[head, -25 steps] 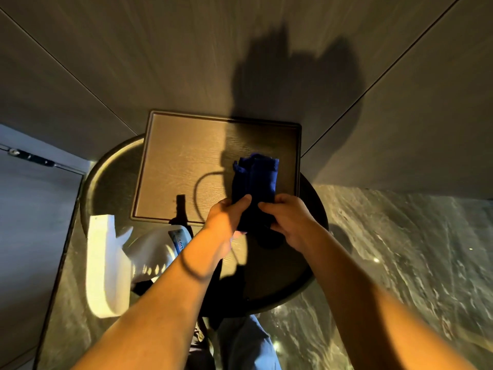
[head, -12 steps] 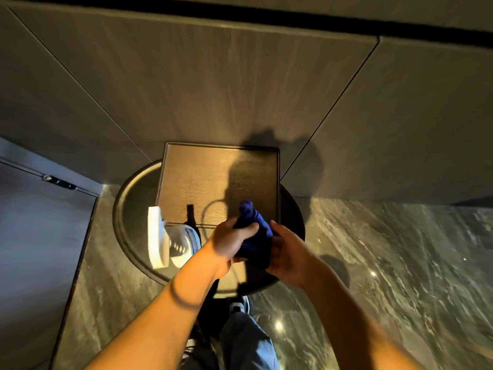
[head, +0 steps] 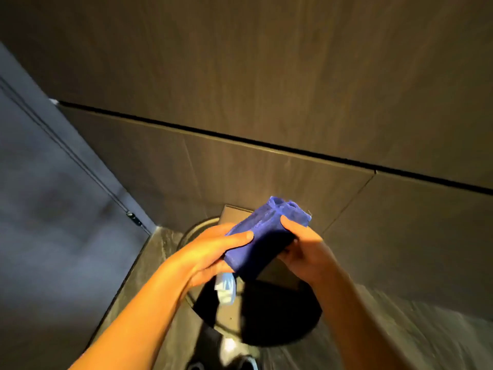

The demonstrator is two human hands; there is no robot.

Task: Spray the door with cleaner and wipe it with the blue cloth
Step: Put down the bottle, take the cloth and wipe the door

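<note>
Both hands clamp the blue cloth (head: 262,243) between them: the left hand (head: 210,253) has its thumb laid across the near face and its fingers curled beneath, and the right hand (head: 302,248) pinches the far edge with thumb on top, so neither is free. The cloth sits bunched into a thick fold, just below centre of view, raised well clear of the round table (head: 280,321) at 6 o'clock. A second ago it hung low over the tray (head: 233,213) on that table; now it has come up toward the wood-panelled wall (head: 266,76) that fills 12 o'clock, and the gaze has lifted with it, leaving only a corner of the tray showing. The spray bottle (head: 226,288), pale and smeared by motion, appears to lie on the table directly under the left palm, untouched. The grey door (head: 53,209) stands at 9 o'clock, and I see no wet patch on it, though blur makes that uncertain. My reading: cloth readied first, so spraying is not yet done, and one hand must let go to fetch the bottle
</note>
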